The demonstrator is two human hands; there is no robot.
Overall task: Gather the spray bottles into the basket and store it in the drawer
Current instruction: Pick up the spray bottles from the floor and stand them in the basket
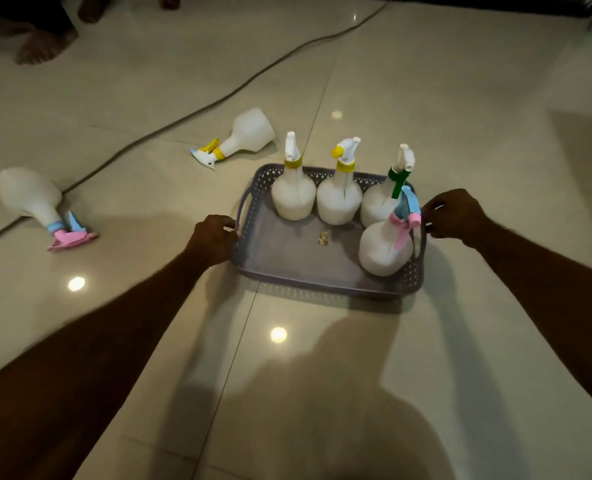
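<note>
Left hand [213, 239] and right hand [455, 213] grip the basket's [298, 261] opposite handles.

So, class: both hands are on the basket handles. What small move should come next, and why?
Probably let go with the left hand and reach for the bottle with the yellow collar lying on the floor. The basket holds four; two still lie outside.

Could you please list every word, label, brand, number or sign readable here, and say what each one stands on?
None can be read.
The small gold-brown sticker on the floor of the grey-lilac perforated plastic basket is too small and blurred to read.
The white plastic spray bottles, such as the upright yellow-collared one, show no visible print.
</note>
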